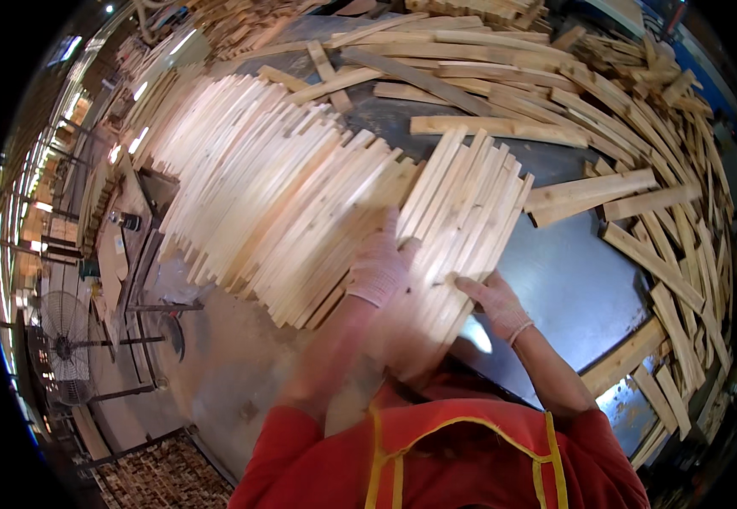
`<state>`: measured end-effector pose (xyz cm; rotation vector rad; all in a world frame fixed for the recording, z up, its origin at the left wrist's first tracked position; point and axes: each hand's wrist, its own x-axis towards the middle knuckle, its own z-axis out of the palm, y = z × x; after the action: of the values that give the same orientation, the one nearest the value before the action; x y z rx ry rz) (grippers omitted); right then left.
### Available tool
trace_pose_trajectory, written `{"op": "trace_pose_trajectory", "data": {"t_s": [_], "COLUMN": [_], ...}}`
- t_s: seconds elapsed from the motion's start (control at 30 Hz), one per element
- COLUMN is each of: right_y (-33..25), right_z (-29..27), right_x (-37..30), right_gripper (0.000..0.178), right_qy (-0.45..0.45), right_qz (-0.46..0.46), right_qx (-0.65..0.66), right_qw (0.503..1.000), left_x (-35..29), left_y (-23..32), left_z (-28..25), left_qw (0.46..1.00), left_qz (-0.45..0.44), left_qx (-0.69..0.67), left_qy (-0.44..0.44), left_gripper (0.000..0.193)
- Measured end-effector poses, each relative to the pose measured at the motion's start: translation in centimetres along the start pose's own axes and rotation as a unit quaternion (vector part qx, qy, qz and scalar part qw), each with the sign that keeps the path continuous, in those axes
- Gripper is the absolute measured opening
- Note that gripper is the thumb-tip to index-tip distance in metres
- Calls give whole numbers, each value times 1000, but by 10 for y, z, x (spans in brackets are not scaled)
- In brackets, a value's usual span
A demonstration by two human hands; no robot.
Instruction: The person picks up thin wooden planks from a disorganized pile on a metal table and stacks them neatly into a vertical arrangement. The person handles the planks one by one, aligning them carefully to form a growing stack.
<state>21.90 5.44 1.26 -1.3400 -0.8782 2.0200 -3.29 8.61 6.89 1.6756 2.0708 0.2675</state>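
A bundle of pale wooden strips lies between the two gloved hands, its long axis running away from the body and leaning to the right; the far ends, beyond the fingertips, are uneven. The right hand grasps the bundle's right edge, thumb on top. The left hand is pressed against its left edge with a finger stretched forward; whether it also grips underneath, I cannot tell.

Left of the left hand spreads a wide row of similar strips, slanted much the same way. To the right of the right hand shows a smooth, bluish-grey metal table, with loose boards lying at various angles beyond the hands and a heap of boards curving round their right side. Well off to the left of the left hand are a wire-caged fan and a grey floor, with a container of wood pieces nearer the body.

The bundle's near end is blurred before the red apron, the right hand's fingers are partly hidden, and the heap's far right fades into the dark rim.
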Motion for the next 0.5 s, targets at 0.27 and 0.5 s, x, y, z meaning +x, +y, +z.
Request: {"op": "trace_pose_trajectory", "data": {"t_s": [0.27,0.5], "right_y": [-6,-97], "right_z": [197,189], "right_x": [104,141], "right_gripper": [56,45], "right_qy": [-75,-208], "right_qz": [59,85], "right_qx": [-117,-187], "right_qw": [989,956], "left_x": [73,41], "left_y": [-185,-234], "left_z": [-110,-102], "left_qw": [978,960], "left_qz": [-13,113], "left_qx": [203,184], "left_qy": [49,179], "left_gripper": [47,27]}}
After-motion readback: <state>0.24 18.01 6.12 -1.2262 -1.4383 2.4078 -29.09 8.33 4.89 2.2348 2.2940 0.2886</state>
